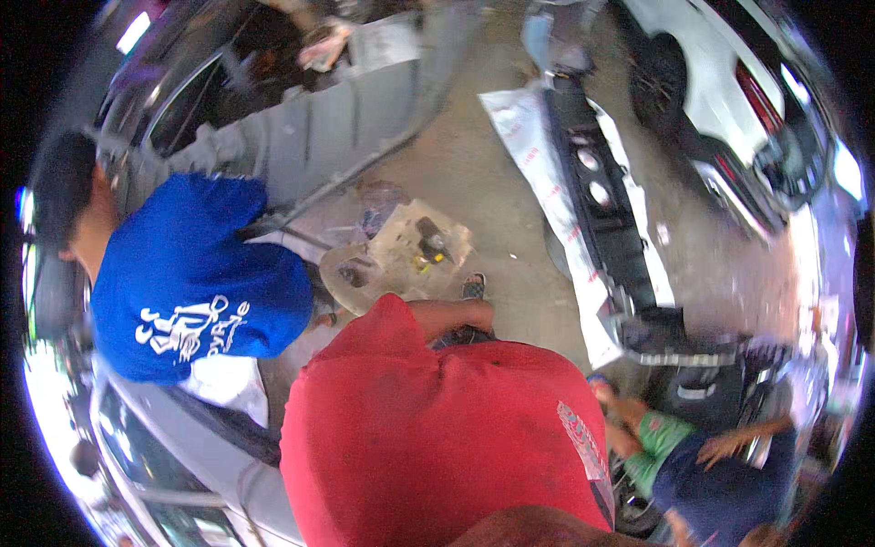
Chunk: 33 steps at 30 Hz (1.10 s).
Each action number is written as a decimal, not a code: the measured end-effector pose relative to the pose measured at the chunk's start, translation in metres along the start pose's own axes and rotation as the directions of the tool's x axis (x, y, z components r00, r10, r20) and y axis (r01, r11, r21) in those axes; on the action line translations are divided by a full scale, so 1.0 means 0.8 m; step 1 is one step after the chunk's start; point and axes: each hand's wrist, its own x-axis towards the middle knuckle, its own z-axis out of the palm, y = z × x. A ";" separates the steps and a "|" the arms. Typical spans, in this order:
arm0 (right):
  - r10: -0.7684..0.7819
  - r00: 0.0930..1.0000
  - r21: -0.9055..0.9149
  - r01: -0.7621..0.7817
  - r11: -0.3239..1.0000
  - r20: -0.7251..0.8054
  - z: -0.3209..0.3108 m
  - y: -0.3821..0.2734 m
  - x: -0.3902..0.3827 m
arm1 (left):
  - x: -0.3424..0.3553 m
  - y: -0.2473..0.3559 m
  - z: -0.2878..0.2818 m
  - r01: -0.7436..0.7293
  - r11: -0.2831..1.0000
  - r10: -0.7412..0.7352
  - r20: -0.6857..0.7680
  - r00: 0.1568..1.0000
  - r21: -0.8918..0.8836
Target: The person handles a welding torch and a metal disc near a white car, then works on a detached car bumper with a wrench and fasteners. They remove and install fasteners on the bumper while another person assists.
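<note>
The bare left hand (480, 316) is seen blurred below a red sleeve (369, 337); whether it is spread or curled cannot be told, and the right hand is not shown. Beyond it, ahead-left and apart from it, a beige, curved-edged, seemingly plastic stand (390, 244) is topped with small dark and yellow items (433, 241). It is judged light and stiff, best gripped by its rim.
</note>
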 end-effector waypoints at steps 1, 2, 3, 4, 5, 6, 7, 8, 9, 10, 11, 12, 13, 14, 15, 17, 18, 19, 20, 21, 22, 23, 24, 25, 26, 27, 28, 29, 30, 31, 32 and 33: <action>-0.040 0.999 -0.049 0.040 0.998 -0.003 -0.029 -0.024 0.039 | 0.001 -0.025 -0.010 0.128 0.985 -0.127 0.020 0.992 -0.116; -0.079 0.997 -0.093 0.078 0.993 -0.006 -0.056 -0.051 0.073 | 0.002 -0.045 -0.019 0.265 0.937 -0.252 0.084 0.964 -0.229; -0.117 0.993 -0.135 0.116 0.984 0.002 -0.079 -0.082 0.104 | -0.002 -0.064 -0.026 0.390 0.862 -0.353 0.166 0.921 -0.325; -0.147 0.989 -0.178 0.146 0.973 0.007 -0.099 -0.116 0.129 | -0.012 -0.083 -0.034 0.341 0.893 -0.323 0.111 0.940 -0.293; -0.178 0.984 -0.215 0.175 0.961 0.004 -0.116 -0.151 0.152 | -0.020 -0.100 -0.042 0.291 0.923 -0.287 0.055 0.956 -0.253; -0.209 0.978 -0.255 0.202 0.946 0.000 -0.132 -0.187 0.172 | -0.028 -0.112 -0.049 0.242 0.948 -0.248 -0.004 0.969 -0.205; -0.243 0.970 -0.295 0.229 0.928 -0.011 -0.146 -0.225 0.190 | -0.038 -0.120 -0.053 0.249 0.923 -0.284 -0.082 0.955 -0.293; -0.284 0.959 -0.312 0.263 0.913 -0.021 -0.159 -0.265 0.208 | -0.049 -0.127 -0.053 0.251 0.892 -0.328 -0.156 0.932 -0.376; -0.332 0.943 -0.310 0.305 0.900 -0.036 -0.169 -0.305 0.226 | -0.060 -0.133 -0.053 0.257 0.854 -0.381 -0.206 0.901 -0.453; -0.511 0.859 -0.172 0.508 0.844 0.029 -0.195 -0.338 0.240 | -0.069 -0.137 -0.051 0.231 0.840 -0.385 -0.240 0.891 -0.491; -0.473 0.881 0.062 0.474 0.878 -0.034 -0.193 -0.378 0.259 | -0.078 -0.138 -0.048 0.212 0.822 -0.391 -0.253 0.885 -0.529; -0.604 0.797 0.063 0.604 0.794 -0.027 -0.197 -0.413 0.277 | -0.085 -0.138 -0.041 0.189 0.801 -0.402 -0.277 0.873 -0.568; -0.704 0.710 0.053 0.704 0.708 -0.026 -0.196 -0.442 0.293 | -0.091 -0.138 -0.033 0.144 0.758 -0.451 -0.352 0.820 -0.636; -0.757 0.651 -0.089 0.759 0.645 0.062 -0.195 -0.471 0.310 | -0.097 -0.134 -0.022 0.085 0.712 -0.507 -0.425 0.750 -0.697; -0.759 0.633 -0.240 0.768 0.594 0.150 -0.191 -0.498 0.328 | -0.101 -0.129 -0.010 0.043 0.660 -0.562 -0.455 0.691 -0.750; -0.728 0.627 -0.353 0.771 0.530 0.278 -0.190 -0.542 0.360 | -0.105 -0.128 0.010 0.207 0.644 -0.613 -0.336 0.715 -0.736; -0.704 0.635 -0.326 0.771 0.548 0.318 -0.183 -0.557 0.372 | -0.107 -0.127 0.020 0.312 0.632 -0.644 -0.258 0.720 -0.709; -0.721 0.575 -0.272 0.818 0.506 0.388 -0.179 -0.574 0.387 | -0.108 -0.122 0.033 0.291 0.586 -0.685 -0.271 0.677 -0.756; -0.796 0.358 -0.141 0.932 0.333 0.488 -0.176 -0.590 0.403 | -0.109 -0.118 0.045 0.278 0.545 -0.730 -0.285 0.621 -0.791; -0.786 0.282 -0.088 0.956 0.281 0.550 -0.175 -0.604 0.422 | -0.108 -0.115 0.054 0.329 0.514 -0.762 -0.245 0.600 -0.793; -0.761 0.261 -0.087 0.961 0.263 0.594 -0.175 -0.617 0.444 | -0.108 -0.109 0.063 0.301 0.440 -0.787 -0.202 0.583 -0.846; -0.732 0.265 -0.100 0.960 0.261 0.628 -0.175 -0.626 0.467 | -0.105 -0.110 0.066 0.338 0.373 -0.792 -0.106 0.601 -0.864; -0.709 0.270 -0.123 0.960 0.253 0.652 -0.180 -0.635 0.494 | -0.103 -0.103 0.070 0.382 0.317 -0.821 -0.049 0.569 -0.868; -0.691 0.277 -0.146 0.959 0.243 0.668 -0.187 -0.642 0.522 | -0.099 -0.100 0.069 0.422 0.259 -0.845 0.008 0.534 -0.869; -0.678 0.280 -0.169 0.959 0.227 0.679 -0.197 -0.650 0.553 | -0.096 -0.088 0.070 0.464 0.207 -0.895 0.024 0.445 -0.861; -0.664 0.279 -0.184 0.960 0.211 0.694 -0.209 -0.656 0.585 | -0.090 -0.075 0.068 0.516 0.130 -0.932 0.073 0.354 -0.846; -0.656 0.272 -0.194 0.962 0.191 0.704 -0.218 -0.664 0.614 | -0.080 -0.064 0.062 0.489 0.078 -0.936 0.105 0.337 -0.869; -0.650 0.257 -0.206 0.966 0.156 0.715 -0.232 -0.675 0.644 | -0.069 -0.055 0.053 0.477 0.007 -0.934 0.164 0.316 -0.879; -0.648 0.240 -0.217 0.969 0.117 0.723 -0.248 -0.686 0.671 | -0.055 -0.048 0.043 0.465 -0.067 -0.928 0.227 0.296 -0.883; -0.648 0.229 -0.235 0.969 0.078 0.727 -0.265 -0.697 0.697 | -0.040 -0.036 0.036 0.377 -0.007 -0.923 0.151 0.354 -0.926; -0.649 0.236 -0.271 0.961 0.047 0.724 -0.287 -0.709 0.720 | -0.025 -0.025 0.029 0.281 0.042 -0.906 0.082 0.416 -0.959; -0.629 0.315 -0.373 0.927 0.043 0.710 -0.301 -0.723 0.740 | -0.002 -0.019 0.018 0.346 0.079 -0.882 0.096 0.461 -0.935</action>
